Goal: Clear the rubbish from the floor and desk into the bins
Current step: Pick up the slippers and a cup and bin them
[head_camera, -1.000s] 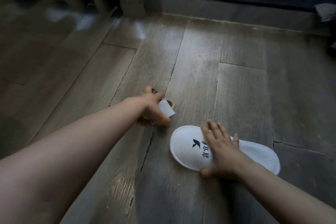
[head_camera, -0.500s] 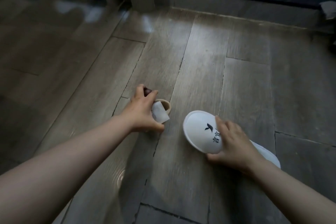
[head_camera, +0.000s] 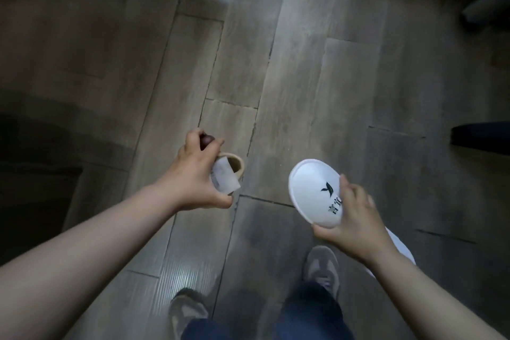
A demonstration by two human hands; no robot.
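Observation:
My right hand [head_camera: 356,225] grips a white disposable slipper [head_camera: 311,190] with a black logo and holds it above the floor, toe end pointing forward and left. My left hand [head_camera: 196,174] holds a small tan cardboard tape roll [head_camera: 237,167] together with a white scrap of paper [head_camera: 225,178]. Between that hand's thumb and forefinger sits a small dark round thing [head_camera: 206,141]. Both hands hover at mid height over the grey wood-plank floor [head_camera: 289,63].
My two feet in grey trainers [head_camera: 323,268] stand on the planks below the hands. A dark furniture edge [head_camera: 480,136] juts in at the right and a dark leg [head_camera: 485,5] crosses the top right corner. Dark shadow fills the left side.
My right hand curled round the slipper and lifted it off the floor. The view rose and tilted down, so my feet now show. The left hand kept its hold.

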